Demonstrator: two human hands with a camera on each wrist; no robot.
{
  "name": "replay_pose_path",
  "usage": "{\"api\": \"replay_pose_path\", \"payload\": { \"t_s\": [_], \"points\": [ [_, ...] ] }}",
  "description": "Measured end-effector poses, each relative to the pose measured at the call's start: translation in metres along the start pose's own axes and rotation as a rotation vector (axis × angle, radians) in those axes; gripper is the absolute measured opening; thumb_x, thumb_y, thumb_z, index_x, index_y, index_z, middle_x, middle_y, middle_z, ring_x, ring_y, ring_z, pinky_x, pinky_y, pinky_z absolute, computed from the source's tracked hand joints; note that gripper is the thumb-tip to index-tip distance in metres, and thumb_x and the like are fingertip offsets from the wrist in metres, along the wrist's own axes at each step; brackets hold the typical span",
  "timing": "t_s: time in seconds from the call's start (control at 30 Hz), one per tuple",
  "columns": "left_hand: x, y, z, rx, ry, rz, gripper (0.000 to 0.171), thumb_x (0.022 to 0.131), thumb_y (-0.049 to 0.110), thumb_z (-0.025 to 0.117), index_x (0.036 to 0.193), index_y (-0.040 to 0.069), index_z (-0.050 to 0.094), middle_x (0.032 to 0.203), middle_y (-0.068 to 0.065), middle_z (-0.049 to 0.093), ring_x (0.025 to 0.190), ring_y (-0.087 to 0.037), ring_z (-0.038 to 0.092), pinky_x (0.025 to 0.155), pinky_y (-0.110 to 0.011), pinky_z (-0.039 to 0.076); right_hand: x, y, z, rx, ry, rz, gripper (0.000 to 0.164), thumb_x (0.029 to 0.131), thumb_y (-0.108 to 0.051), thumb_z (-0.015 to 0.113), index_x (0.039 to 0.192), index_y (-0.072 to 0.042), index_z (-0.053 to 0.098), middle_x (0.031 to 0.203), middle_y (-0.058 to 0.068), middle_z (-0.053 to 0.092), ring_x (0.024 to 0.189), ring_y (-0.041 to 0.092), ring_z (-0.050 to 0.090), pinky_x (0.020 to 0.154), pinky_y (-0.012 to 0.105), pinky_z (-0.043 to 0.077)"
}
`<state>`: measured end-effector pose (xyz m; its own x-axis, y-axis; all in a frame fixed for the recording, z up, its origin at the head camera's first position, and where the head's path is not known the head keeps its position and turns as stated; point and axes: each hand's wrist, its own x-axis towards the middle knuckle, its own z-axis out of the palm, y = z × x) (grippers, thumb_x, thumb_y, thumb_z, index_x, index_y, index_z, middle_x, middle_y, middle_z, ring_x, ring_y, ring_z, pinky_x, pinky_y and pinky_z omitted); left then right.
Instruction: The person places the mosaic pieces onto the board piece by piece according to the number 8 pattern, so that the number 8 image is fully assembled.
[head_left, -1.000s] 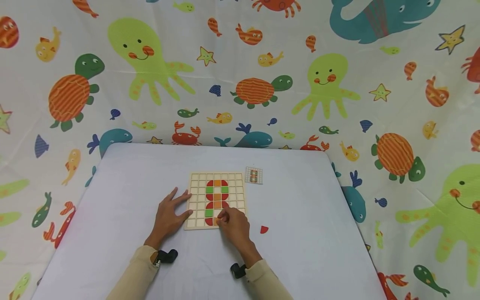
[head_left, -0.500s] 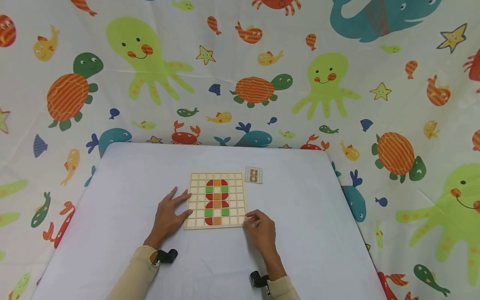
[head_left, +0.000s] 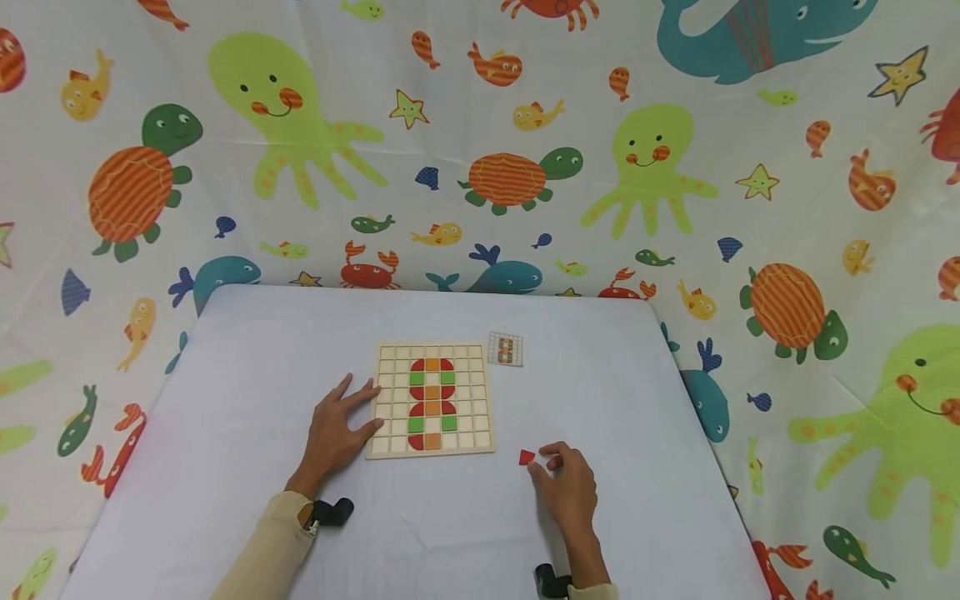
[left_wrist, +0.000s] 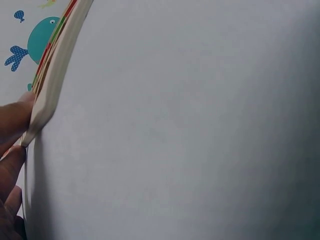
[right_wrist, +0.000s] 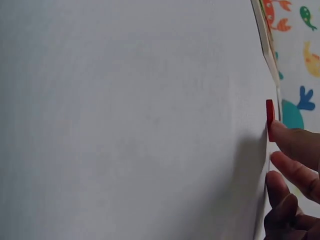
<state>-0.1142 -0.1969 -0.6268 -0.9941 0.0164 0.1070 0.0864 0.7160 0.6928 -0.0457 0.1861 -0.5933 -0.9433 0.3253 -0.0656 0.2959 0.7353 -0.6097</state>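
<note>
A square wooden grid board (head_left: 472, 408) lies on the white table. Red, green and orange tiles fill cells in its middle columns, forming a figure-eight outline. My left hand (head_left: 333, 435) rests at the board's left edge, thumb and fingers spread against it; the left wrist view shows the fingers (left_wrist: 15, 117) at the board's side. To the right of the board lies a loose red quarter-round tile (head_left: 527, 457). My right hand (head_left: 568, 490) is at this tile, with the thumb at its near edge and the index finger apart from it. In the right wrist view the red tile (right_wrist: 270, 120) is beside the thumb.
A small pattern card (head_left: 506, 349) showing the same coloured figure lies beyond the board's upper right corner. The white-covered table (head_left: 300, 333) ends at the back against a curtain (head_left: 480, 108) printed with sea animals.
My right hand has moved right, from the board's lower cells to the loose red tile. A green tile it was covering shows in the board. My left hand stays in place.
</note>
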Motion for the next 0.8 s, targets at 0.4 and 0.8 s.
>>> {"api": "replay_pose_path", "payload": {
  "t_s": [0.4, 0.8],
  "points": [
    [0.000, 0.000, -0.001, 0.001, 0.001, 0.009, 0.060, 0.089, 0.023, 0.084, 0.145, 0.012, 0.066, 0.162, -0.019, 0.052, 0.157, -0.052, 0.032, 0.122, -0.077, 0.023, 0.004, -0.018, 0.017, 0.028, -0.046, -0.036, 0.020, 0.087, -0.015, 0.087, 0.098, -0.019, 0.071, 0.089, 0.000, 0.063, 0.080, 0.015, 0.055, 0.065, 0.030, 0.041],
    [-0.001, 0.001, -0.003, 0.005, -0.001, 0.006, 0.060, 0.089, 0.023, 0.084, 0.145, 0.011, 0.066, 0.164, -0.024, 0.047, 0.156, -0.054, 0.033, 0.121, -0.078, 0.025, 0.010, -0.033, 0.025, 0.251, -0.096, -0.121, 0.016, 0.090, -0.011, 0.083, 0.093, -0.022, 0.071, 0.092, -0.002, 0.075, 0.067, 0.011, 0.052, 0.058, 0.023, 0.042]
  ]
}}
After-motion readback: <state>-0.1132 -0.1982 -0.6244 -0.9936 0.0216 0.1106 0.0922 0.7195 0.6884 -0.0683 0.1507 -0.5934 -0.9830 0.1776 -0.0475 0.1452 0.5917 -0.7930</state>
